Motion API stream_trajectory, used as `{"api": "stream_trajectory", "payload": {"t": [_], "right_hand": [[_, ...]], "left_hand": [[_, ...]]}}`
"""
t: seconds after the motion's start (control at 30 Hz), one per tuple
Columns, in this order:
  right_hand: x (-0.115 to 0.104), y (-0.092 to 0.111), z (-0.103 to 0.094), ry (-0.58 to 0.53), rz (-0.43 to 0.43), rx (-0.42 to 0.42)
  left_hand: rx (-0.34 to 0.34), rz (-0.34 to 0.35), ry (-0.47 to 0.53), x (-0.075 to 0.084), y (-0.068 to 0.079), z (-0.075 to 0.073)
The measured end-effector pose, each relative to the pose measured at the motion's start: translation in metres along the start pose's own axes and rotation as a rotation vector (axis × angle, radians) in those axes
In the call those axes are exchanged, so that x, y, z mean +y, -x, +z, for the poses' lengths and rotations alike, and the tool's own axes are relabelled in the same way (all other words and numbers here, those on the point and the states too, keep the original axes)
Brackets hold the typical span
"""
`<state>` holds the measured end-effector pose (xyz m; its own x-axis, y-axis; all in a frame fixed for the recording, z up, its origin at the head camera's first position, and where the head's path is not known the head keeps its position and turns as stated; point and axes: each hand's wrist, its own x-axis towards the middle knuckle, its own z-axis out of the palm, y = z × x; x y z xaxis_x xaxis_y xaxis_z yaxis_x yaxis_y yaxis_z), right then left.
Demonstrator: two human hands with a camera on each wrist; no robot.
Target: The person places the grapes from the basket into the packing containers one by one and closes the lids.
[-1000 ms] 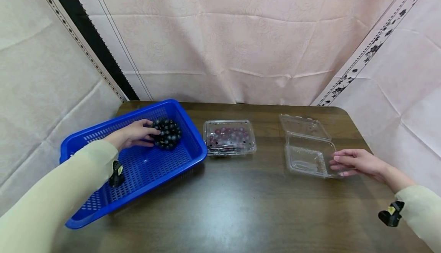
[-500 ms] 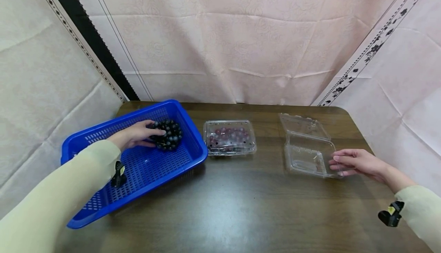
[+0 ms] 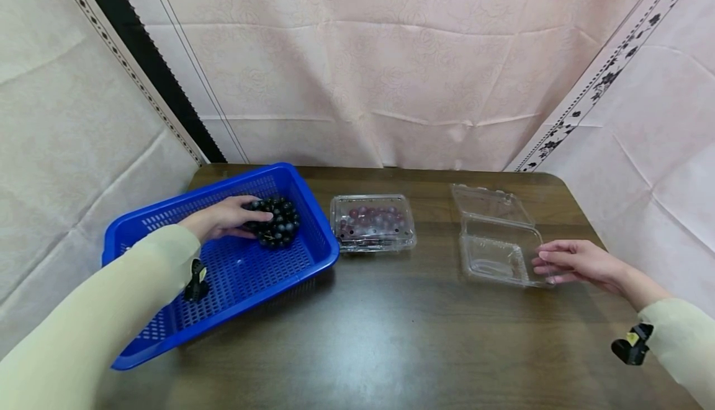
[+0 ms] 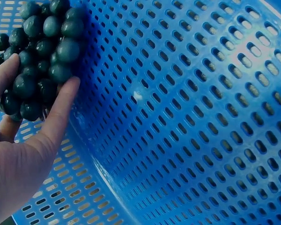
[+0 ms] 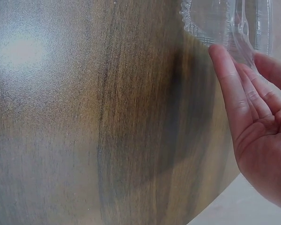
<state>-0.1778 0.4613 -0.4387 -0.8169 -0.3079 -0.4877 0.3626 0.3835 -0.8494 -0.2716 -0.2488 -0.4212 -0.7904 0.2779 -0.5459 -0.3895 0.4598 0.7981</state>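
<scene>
In the blue basket (image 3: 246, 280), my left hand (image 3: 226, 216) holds a bunch of dark grapes (image 3: 281, 224) from its left side. The thumb lies over the grapes, and the left wrist view shows fingers (image 4: 61, 105) against the bunch (image 4: 35, 51); part of the grip is hidden behind the fruit. Far to the right, my right hand (image 3: 581, 265) pinches the right edge of an open, clear plastic clamshell box (image 3: 494, 255). Its hinged lid (image 3: 491, 204) leans back. The right wrist view has the box rim (image 5: 241, 33) between thumb and fingers.
Between basket and open box stands a closed clear clamshell (image 3: 372, 224) with reddish grapes inside. All rest on a brown wooden table (image 3: 385, 323) with rounded corners. Pale cloth (image 3: 357, 75) hangs behind and at both sides.
My left hand has shifted a little to the right, and the dark grapes with it. The basket has slid slightly right too. The right hand and open box have edged slightly left.
</scene>
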Motion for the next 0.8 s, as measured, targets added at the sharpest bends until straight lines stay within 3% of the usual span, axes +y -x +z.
{"api": "stream_trajectory", "payload": {"t": [0.4, 0.8], "right_hand": [[-0.003, 0.000, 0.002, 0.012, 0.004, 0.007], [-0.003, -0.005, 0.001, 0.044, -0.002, 0.000]], "left_hand": [[0.010, 0.042, 0.112, -0.002, 0.003, 0.001], [-0.026, 0.095, 0.209, 0.001, 0.017, -0.005]]}}
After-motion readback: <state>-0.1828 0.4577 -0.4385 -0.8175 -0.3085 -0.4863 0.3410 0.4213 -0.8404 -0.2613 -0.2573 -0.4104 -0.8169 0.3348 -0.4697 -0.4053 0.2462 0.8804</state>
